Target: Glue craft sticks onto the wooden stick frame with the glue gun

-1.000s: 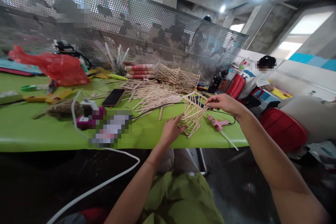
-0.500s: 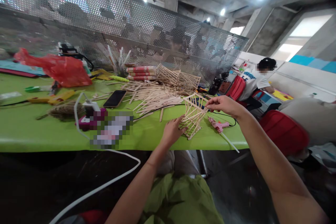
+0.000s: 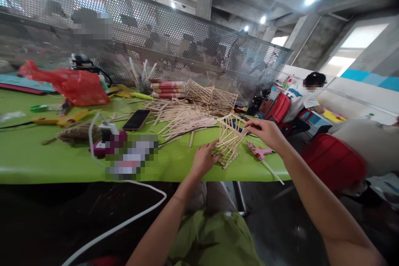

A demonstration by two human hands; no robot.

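Note:
A lattice frame of thin wooden sticks (image 3: pixel 229 145) stands near the front edge of the green table. My left hand (image 3: pixel 205 156) is closed on its left side, fingers behind and thumb in front. At the frame's upper right corner, my right hand (image 3: pixel 262 131) pinches the end of a stick, its fingertips pressed together. A pink glue gun (image 3: pixel 258 150) with a white glue stick in its back lies just right of the frame. Behind the frame spreads a heap of loose wooden sticks (image 3: pixel 183 118).
Left on the green table (image 3: pixel 174 166) are a black phone (image 3: pixel 136 119), a purple power socket (image 3: pixel 109 143) with a white cable, a yellow glue gun (image 3: pixel 62 119) and a red plastic bag (image 3: pixel 73 85). Another stick structure (image 3: pixel 215 97) stands by the mesh screen. A person (image 3: pixel 301 97) sits at the right.
Both hands keep their places on the stick frame, with hardly any motion. The whole view has shifted slightly.

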